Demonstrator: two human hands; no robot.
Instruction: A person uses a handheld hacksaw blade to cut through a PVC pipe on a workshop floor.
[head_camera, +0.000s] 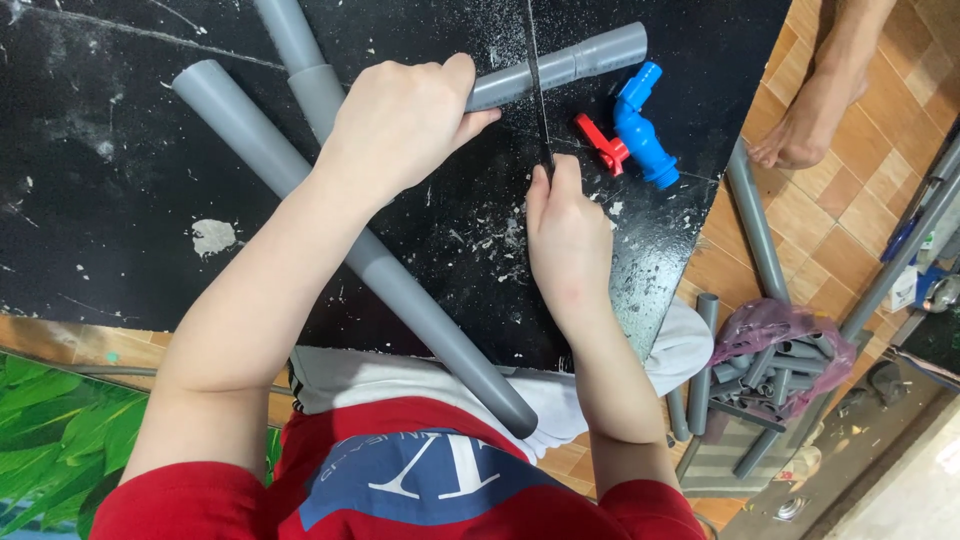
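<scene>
Two hands work on a black surface flecked with pale shavings. At about eleven o'clock from the middle, the left hand is closed around a short grey pipe, pinning it down; the pipe runs out toward one o'clock. Just beside it at six o'clock, the right hand grips a thin saw blade whose edge crosses the pipe. A blue tap with a red handle lies near, at three o'clock. One long grey pipe slants beneath the left forearm toward five o'clock. Someone's bare foot rests on the tiled floor at two o'clock.
</scene>
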